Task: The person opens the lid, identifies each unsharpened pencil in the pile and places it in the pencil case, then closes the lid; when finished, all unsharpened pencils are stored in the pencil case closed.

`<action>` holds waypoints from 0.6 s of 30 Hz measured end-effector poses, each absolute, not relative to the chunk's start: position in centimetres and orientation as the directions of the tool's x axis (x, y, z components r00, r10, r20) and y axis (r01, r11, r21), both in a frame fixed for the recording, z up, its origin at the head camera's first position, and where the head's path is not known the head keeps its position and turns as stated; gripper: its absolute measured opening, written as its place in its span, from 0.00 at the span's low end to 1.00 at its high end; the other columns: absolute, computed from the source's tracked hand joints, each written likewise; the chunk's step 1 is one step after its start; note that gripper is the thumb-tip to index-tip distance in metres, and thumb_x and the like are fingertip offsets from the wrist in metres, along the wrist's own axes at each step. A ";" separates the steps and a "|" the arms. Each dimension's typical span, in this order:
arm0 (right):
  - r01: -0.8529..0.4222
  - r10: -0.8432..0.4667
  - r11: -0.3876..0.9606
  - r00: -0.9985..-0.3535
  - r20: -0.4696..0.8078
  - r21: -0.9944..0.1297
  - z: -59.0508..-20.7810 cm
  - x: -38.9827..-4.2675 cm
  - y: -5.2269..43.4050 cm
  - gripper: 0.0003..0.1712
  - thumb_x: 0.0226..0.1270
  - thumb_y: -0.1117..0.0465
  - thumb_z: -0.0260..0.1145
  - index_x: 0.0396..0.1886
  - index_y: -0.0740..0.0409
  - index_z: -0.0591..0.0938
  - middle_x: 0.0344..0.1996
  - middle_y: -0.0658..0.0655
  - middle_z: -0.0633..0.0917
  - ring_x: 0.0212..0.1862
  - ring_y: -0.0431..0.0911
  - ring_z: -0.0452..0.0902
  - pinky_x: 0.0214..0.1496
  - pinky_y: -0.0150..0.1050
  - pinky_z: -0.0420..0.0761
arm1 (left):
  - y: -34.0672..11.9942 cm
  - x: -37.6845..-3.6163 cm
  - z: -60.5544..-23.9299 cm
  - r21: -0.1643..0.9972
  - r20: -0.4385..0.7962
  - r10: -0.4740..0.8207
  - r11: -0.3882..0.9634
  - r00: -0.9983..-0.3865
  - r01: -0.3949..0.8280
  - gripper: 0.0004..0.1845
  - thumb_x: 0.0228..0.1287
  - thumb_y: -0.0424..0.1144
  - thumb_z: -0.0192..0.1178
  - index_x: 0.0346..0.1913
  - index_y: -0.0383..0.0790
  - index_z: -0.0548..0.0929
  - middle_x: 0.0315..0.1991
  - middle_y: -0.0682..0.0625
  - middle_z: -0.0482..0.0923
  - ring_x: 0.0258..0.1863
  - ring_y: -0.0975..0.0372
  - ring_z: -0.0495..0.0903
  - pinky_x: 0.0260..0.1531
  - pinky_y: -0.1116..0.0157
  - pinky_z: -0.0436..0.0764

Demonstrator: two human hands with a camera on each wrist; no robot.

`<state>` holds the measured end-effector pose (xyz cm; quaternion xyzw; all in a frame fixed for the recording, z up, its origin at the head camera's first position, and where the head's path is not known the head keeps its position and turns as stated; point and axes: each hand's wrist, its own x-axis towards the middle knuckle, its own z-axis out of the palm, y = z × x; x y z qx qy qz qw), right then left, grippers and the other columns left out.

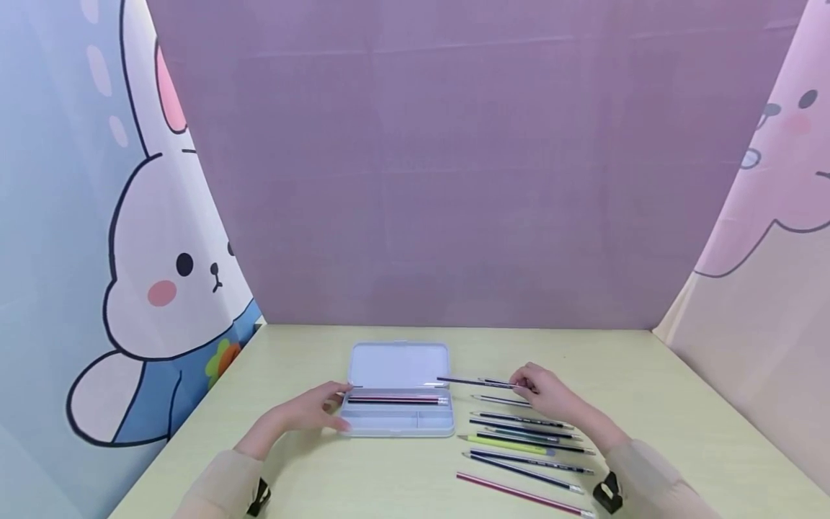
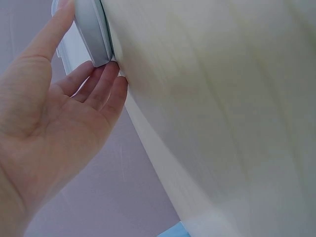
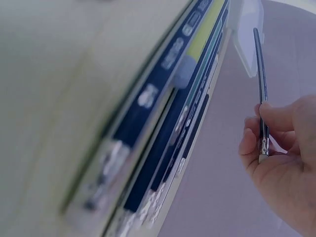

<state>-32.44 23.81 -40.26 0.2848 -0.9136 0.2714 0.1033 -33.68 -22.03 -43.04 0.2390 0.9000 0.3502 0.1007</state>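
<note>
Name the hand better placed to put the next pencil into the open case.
Right. The right hand already pinches a dark pencil beside the case; the left hand rests against the case's left end.

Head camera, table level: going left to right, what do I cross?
Left hand → open pencil case → dark pencil pinched in the right hand; the row of loose pencils lies below that hand.

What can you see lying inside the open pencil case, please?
Inside the pencil case lie two pencils, one pinkish-red and one dark, side by side in the long compartment. The front compartments look bare.
</note>
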 end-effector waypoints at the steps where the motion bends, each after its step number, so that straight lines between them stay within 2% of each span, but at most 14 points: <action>1: -0.580 -0.464 0.689 -0.813 0.351 -0.435 -40.3 -32.5 23.6 0.04 0.64 0.69 0.59 0.37 0.62 0.79 0.28 0.49 0.74 0.29 0.33 0.65 0.28 0.29 0.71 | -22.0 -33.7 -43.0 0.680 -0.015 0.499 0.641 -0.866 0.358 0.43 0.51 0.47 0.70 0.66 0.30 0.64 0.62 0.36 0.67 0.58 0.45 0.70 0.58 0.46 0.71; 12: -0.609 -0.454 0.668 -0.789 0.414 -0.428 -40.3 -33.1 20.8 0.02 0.62 0.70 0.63 0.33 0.62 0.81 0.28 0.49 0.78 0.31 0.34 0.69 0.31 0.29 0.76 | -22.1 -33.7 -43.1 0.670 -0.015 0.497 0.649 -0.868 0.361 0.43 0.50 0.48 0.70 0.66 0.30 0.64 0.62 0.36 0.68 0.58 0.45 0.70 0.58 0.46 0.71; 18: -0.628 -0.459 0.662 -0.772 0.440 -0.410 -40.3 -33.5 19.1 0.02 0.60 0.67 0.66 0.31 0.62 0.83 0.26 0.47 0.79 0.30 0.35 0.70 0.30 0.28 0.75 | -22.0 -33.6 -43.0 0.644 -0.010 0.502 0.665 -0.865 0.378 0.44 0.51 0.49 0.70 0.65 0.30 0.64 0.61 0.35 0.68 0.57 0.45 0.71 0.57 0.47 0.73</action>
